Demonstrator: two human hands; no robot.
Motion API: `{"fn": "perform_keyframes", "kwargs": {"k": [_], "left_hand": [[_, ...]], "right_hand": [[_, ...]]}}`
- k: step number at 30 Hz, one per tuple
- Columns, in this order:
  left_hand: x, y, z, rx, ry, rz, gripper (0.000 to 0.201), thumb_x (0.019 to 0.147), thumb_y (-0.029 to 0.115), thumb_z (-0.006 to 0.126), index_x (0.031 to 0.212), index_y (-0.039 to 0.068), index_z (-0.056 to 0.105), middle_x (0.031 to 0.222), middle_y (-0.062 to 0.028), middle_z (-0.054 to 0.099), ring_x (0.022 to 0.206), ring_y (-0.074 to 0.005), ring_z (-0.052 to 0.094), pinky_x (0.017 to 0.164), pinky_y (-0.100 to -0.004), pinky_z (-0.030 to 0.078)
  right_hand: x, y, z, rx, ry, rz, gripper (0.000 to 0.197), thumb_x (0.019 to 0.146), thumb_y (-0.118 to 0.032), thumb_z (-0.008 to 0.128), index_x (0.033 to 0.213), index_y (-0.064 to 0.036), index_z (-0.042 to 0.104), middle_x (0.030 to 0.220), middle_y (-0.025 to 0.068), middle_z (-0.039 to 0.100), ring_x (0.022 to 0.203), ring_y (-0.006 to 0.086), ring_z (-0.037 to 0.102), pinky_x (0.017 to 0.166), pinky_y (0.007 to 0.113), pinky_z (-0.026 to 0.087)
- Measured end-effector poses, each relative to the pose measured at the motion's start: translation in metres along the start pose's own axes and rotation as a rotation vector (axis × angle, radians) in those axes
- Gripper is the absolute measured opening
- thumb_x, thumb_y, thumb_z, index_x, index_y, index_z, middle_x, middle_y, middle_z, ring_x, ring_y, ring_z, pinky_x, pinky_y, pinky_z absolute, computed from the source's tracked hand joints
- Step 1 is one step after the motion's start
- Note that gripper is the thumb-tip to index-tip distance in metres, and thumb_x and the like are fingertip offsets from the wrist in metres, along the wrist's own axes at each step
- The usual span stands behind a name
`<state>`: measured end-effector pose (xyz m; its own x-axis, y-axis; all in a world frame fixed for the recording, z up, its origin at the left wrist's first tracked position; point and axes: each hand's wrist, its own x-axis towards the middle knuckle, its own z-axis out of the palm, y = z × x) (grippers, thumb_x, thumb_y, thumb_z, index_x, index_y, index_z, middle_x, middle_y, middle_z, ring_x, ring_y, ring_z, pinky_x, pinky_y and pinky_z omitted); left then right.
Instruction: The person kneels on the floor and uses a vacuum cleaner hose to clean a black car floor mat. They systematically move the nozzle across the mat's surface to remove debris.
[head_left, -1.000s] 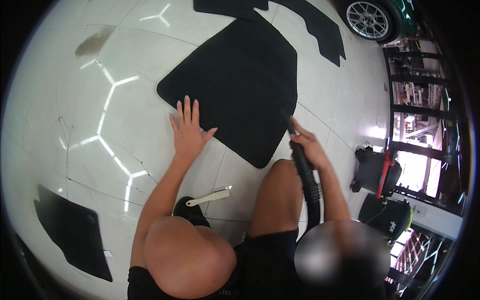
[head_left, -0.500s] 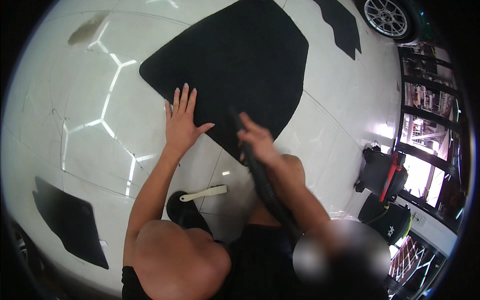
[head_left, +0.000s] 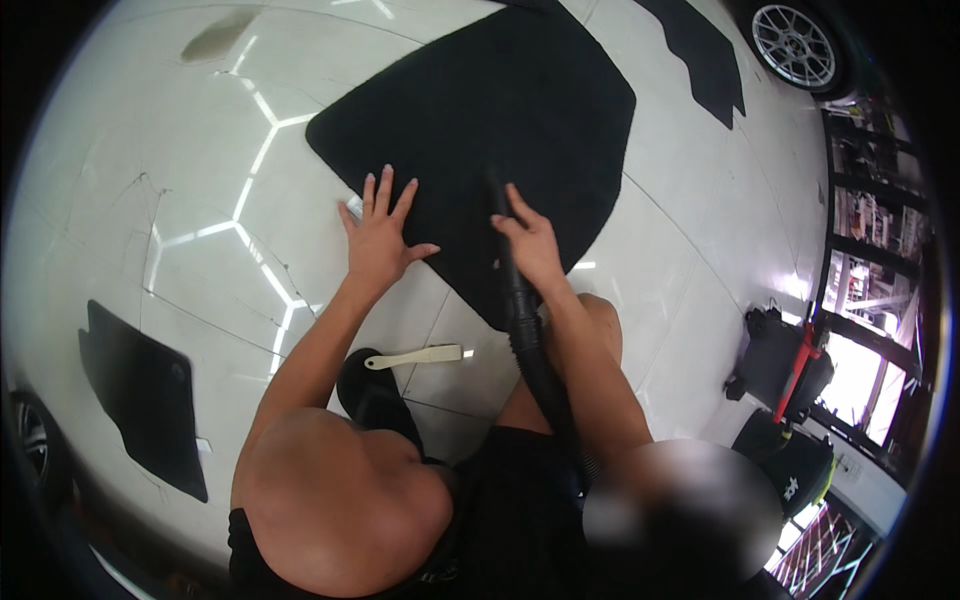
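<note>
A large black car mat lies flat on the floor in front of me. My left hand rests spread over its near left edge, fingers apart on the mat and palm partly past the edge. Beside the fingers, a small white tag shows at the mat's edge. My right hand is closed round a black vacuum hose, whose narrow nozzle points away from me onto the mat's surface. Behind the hand, the ribbed hose runs back along my right forearm.
A cream-handled brush lies on the glossy tiled floor by my shoe. Smaller black mats lie at left and far right. A car wheel stands far right. Black machines, one with a red bar, stand at right.
My right hand has pushed the nozzle farther forward over the mat. The left hand stays at the edge, where a white tag now shows. The whole view has shifted slightly.
</note>
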<state>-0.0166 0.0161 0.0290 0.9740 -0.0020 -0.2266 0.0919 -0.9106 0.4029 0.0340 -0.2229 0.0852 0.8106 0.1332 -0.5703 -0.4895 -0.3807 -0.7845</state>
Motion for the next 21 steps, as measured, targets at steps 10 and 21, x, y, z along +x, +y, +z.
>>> {"fn": "perform_keyframes", "kwargs": {"k": [10, 21], "left_hand": [[-0.001, -0.012, 0.011, -0.048, 0.091, 0.017, 0.119, 0.072, 0.054, 0.097, 0.173, 0.03, 0.038, 0.186, -0.0086, 0.017, 0.17, -0.0368, 0.018, 0.124, -0.0845, 0.015], [-0.007, -0.01, 0.012, -0.07, 0.103, 0.025, 0.117, 0.073, 0.057, 0.095, 0.172, 0.027, 0.04, 0.185, -0.0083, 0.019, 0.17, -0.0358, 0.018, 0.125, -0.0818, 0.015]], "right_hand": [[-0.027, 0.012, 0.023, -0.132, -0.02, -0.086, 0.069, 0.101, -0.019, 0.07, 0.165, -0.0057, 0.049, 0.15, 0.0304, 0.064, 0.14, 0.04, 0.065, 0.121, 0.044, 0.047], [-0.026, 0.004, 0.05, -0.738, 0.014, -0.153, 0.077, 0.103, -0.034, 0.065, 0.172, -0.0094, 0.038, 0.115, 0.0402, 0.072, 0.114, 0.0525, 0.073, 0.106, 0.053, 0.056]]}}
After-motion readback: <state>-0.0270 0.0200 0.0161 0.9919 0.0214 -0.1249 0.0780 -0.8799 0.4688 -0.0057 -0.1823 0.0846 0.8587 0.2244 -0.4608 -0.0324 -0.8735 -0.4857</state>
